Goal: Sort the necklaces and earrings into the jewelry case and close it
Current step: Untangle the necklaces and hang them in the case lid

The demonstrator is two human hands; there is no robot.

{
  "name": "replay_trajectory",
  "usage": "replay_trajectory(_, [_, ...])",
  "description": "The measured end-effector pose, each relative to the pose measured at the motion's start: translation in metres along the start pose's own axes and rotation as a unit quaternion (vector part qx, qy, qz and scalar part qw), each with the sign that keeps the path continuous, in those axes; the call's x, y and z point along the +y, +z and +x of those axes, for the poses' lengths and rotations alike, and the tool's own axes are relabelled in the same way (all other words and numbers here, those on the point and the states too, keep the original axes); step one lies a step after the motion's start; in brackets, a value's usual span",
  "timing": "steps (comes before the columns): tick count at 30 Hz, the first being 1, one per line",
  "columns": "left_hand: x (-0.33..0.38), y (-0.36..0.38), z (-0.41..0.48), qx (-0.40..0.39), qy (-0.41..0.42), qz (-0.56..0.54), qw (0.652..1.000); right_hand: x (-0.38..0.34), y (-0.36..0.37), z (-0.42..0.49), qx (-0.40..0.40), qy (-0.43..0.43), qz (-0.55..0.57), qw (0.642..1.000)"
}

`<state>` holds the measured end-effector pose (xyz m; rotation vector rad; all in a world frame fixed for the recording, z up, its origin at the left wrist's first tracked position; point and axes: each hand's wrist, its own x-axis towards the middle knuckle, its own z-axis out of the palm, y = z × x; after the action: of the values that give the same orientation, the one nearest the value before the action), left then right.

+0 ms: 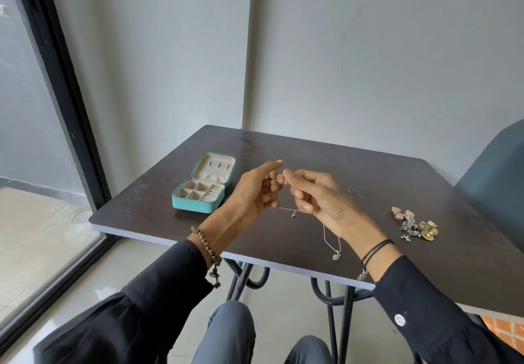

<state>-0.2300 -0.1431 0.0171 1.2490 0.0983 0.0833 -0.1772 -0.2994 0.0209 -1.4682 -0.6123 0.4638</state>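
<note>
- Silver necklace [286,210] hung between our hands above the table's middle, its small pendant dangling.
- Our left hand [255,190] and right hand [317,196] each pinched the fine chain at the fingertips, the left forefinger straight.
- We judged it best to hold the chain untangled, then lower it slowly into the open teal jewelry case [181,202], left.
- Earrings [416,226] and another necklace [331,244] lay right on the dark table [340,165], with grey walls behind.
</note>
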Motion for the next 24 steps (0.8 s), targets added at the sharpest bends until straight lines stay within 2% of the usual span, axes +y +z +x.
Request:
replay_trajectory(6, [-0.002, -0.013, 0.0, 0.016, -0.003, 0.093, 0.995, 0.003, 0.004, 0.015, 0.0, 0.008, 0.055, 0.998])
replay_trajectory(15, [0.001, -0.043, 0.008, 0.043, 0.021, 0.053, 0.997, -0.006, 0.024, 0.037, -0.022, 0.015, -0.108, 0.994])
replay_trajectory(20, [0.007, -0.064, 0.011, 0.051, 0.036, 0.05, 0.997, -0.005, 0.044, 0.062, -0.019, -0.012, -0.144, 0.989])
replay_trajectory(24, [0.015, -0.087, 0.018, 0.097, 0.038, 0.046, 0.994, -0.005, 0.059, 0.087, 0.001, -0.006, -0.15, 0.989])
